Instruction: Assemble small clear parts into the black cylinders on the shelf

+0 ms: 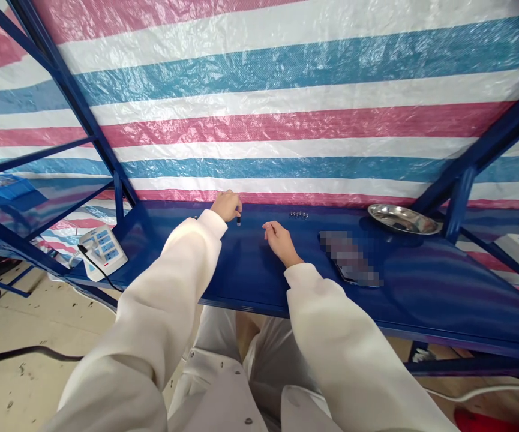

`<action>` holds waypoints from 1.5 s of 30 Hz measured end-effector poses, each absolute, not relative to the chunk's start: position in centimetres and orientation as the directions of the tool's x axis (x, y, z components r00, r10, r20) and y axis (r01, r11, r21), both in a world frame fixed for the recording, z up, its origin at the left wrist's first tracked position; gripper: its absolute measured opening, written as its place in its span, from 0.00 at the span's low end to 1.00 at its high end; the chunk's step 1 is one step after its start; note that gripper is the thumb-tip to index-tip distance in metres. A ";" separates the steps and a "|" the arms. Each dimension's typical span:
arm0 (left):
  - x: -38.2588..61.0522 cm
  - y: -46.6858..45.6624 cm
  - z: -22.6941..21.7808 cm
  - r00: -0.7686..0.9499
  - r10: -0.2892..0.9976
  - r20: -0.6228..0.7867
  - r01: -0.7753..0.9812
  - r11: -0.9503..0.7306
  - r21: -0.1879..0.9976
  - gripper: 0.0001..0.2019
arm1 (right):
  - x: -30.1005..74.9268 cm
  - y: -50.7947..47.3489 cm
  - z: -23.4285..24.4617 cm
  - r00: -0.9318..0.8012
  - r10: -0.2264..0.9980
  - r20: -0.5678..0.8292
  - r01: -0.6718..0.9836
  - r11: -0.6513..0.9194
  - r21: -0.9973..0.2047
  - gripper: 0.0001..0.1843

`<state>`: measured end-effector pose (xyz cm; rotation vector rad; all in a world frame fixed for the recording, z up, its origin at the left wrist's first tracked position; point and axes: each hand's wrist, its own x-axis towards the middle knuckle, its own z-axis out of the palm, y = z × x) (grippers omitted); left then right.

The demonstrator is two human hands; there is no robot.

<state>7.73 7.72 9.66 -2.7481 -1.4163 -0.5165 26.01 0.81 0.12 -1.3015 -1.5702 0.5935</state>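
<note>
My left hand (226,206) is closed in a pinch on a small dark screw-like part (238,221), which stands on the blue shelf (250,264) near its back edge. My right hand (279,241) rests on the shelf to the right of it, fingers loosely curled, with nothing seen in it. A short row of several small metal pieces (299,214) lies behind and to the right of my right hand. Both arms wear white sleeves.
A round metal dish (402,219) sits at the back right of the shelf. A dark flat object (350,259) lies beside my right hand. A white power strip (102,249) with a black cable rests at the shelf's left end. Blue frame posts rise left and right; a striped tarp hangs behind.
</note>
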 end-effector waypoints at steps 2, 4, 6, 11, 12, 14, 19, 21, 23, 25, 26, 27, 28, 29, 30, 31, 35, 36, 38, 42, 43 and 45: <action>6.7 8.1 9.3 0.513 0.821 0.252 0.827 -0.551 0.110 0.05 | 25.9 0.7 0.2 0.000 0.934 0.356 0.483 0.312 -0.818 0.17; 6.0 8.3 8.8 0.503 0.833 0.230 0.838 -0.535 0.104 0.05 | 25.9 0.6 0.3 -0.042 0.939 0.341 0.508 0.314 -0.802 0.15; 5.5 8.3 8.2 0.499 0.837 0.226 0.841 -0.531 0.108 0.05 | 25.8 0.5 0.4 -0.062 0.941 0.331 0.526 0.313 -0.791 0.13; 5.2 8.5 7.4 0.464 0.847 0.258 0.842 -0.513 0.170 0.06 | 25.8 0.4 0.5 -0.067 0.941 0.330 0.535 0.313 -0.785 0.12; 5.2 8.6 7.3 0.461 0.848 0.261 0.841 -0.511 0.176 0.06 | 25.9 0.4 0.4 -0.069 0.941 0.330 0.535 0.314 -0.784 0.12; 5.2 8.7 7.1 0.462 0.848 0.261 0.842 -0.512 0.171 0.06 | 25.9 0.5 0.4 -0.071 0.941 0.330 0.538 0.314 -0.782 0.12; 5.1 9.0 6.7 0.454 0.842 0.292 0.834 -0.517 0.193 0.06 | 25.9 0.6 0.3 -0.080 0.938 0.337 0.553 0.323 -0.768 0.13; 5.1 9.0 6.7 0.453 0.842 0.293 0.835 -0.516 0.192 0.06 | 25.9 0.6 0.2 -0.084 0.937 0.339 0.551 0.327 -0.768 0.13; 5.1 9.0 6.8 0.452 0.849 0.274 0.847 -0.505 0.166 0.06 | 25.9 0.6 0.2 -0.083 0.937 0.339 0.548 0.327 -0.770 0.12; 5.1 9.0 6.9 0.451 0.855 0.254 0.859 -0.494 0.138 0.05 | 25.9 0.6 0.2 -0.081 0.937 0.340 0.548 0.327 -0.770 0.12; 5.0 8.9 7.0 0.451 0.857 0.251 0.861 -0.491 0.130 0.05 | 25.9 0.6 0.2 -0.081 0.938 0.338 0.548 0.325 -0.771 0.12; 5.0 8.8 7.2 0.448 0.858 0.251 0.863 -0.489 0.129 0.06 | 25.9 0.6 0.2 -0.082 0.938 0.336 0.549 0.324 -0.771 0.12; 5.0 8.7 7.4 0.444 0.859 0.255 0.864 -0.486 0.133 0.06 | 25.9 0.6 0.1 -0.085 0.939 0.333 0.549 0.323 -0.771 0.12; 5.0 8.5 7.6 0.440 0.858 0.264 0.863 -0.485 0.140 0.07 | 25.9 0.6 0.1 -0.089 0.940 0.331 0.550 0.323 -0.770 0.12; 5.0 8.2 7.9 0.436 0.856 0.279 0.861 -0.487 0.148 0.08 | 25.9 0.6 0.1 -0.092 0.940 0.328 0.552 0.322 -0.769 0.12; 5.2 7.9 8.2 0.433 0.850 0.300 0.856 -0.492 0.158 0.08 | 26.0 0.7 0.0 -0.091 0.941 0.325 0.558 0.319 -0.766 0.12; 6.9 5.4 8.5 0.434 0.792 0.429 0.802 -0.557 0.217 0.07 | 26.2 1.1 -0.5 -0.056 0.945 0.323 0.639 0.283 -0.715 0.10; 7.6 4.7 8.2 0.445 0.771 0.455 0.770 -0.589 0.245 0.08 | 26.2 1.2 -0.6 -0.049 0.943 0.329 0.672 0.275 -0.688 0.10; 9.1 3.2 6.8 0.474 0.734 0.486 0.694 -0.651 0.308 0.09 | 26.3 1.3 -0.8 -0.041 0.941 0.335 0.744 0.253 -0.619 0.08; 11.3 1.3 2.4 0.487 0.740 0.464 0.631 -0.666 0.398 0.12 | 26.5 1.3 -1.2 -0.049 0.949 0.312 0.843 0.207 -0.497 0.12; 11.6 1.1 1.3 0.473 0.762 0.442 0.650 -0.641 0.408 0.13 | 26.5 1.3 -1.3 -0.055 0.950 0.308 0.852 0.205 -0.481 0.13; 11.8 1.1 -0.5 0.464 0.795 0.391 0.693 -0.601 0.399 0.14 | 26.6 1.3 -1.5 -0.069 0.952 0.297 0.864 0.206 -0.459 0.17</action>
